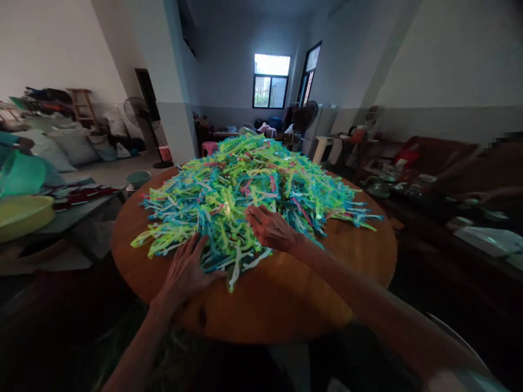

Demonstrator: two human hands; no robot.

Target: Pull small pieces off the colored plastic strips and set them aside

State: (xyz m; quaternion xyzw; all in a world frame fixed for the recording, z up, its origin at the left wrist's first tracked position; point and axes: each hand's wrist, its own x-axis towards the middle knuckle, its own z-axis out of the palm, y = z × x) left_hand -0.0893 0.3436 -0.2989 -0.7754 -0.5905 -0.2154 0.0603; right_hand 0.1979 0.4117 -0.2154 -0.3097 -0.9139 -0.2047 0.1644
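Note:
A big heap of thin plastic strips (261,179), mostly yellow-green and blue with some pink and white, covers much of a round wooden table (286,305). My left hand (190,269) lies at the heap's near left edge, fingers spread and thumb stretched to the right, touching the strips. Against the front middle of the heap is my right hand (269,227), its fingers curled together among the strips. Whatever those fingers pinch is too small to make out. A yellowish strip (233,275) hangs out onto the bare wood between my hands.
On the left, a low table (81,209) carries a yellow basin (24,215), with a person's arm behind it. A standing fan (149,125) is near the pillar. At right, another person's arm reaches over a cluttered table (408,207).

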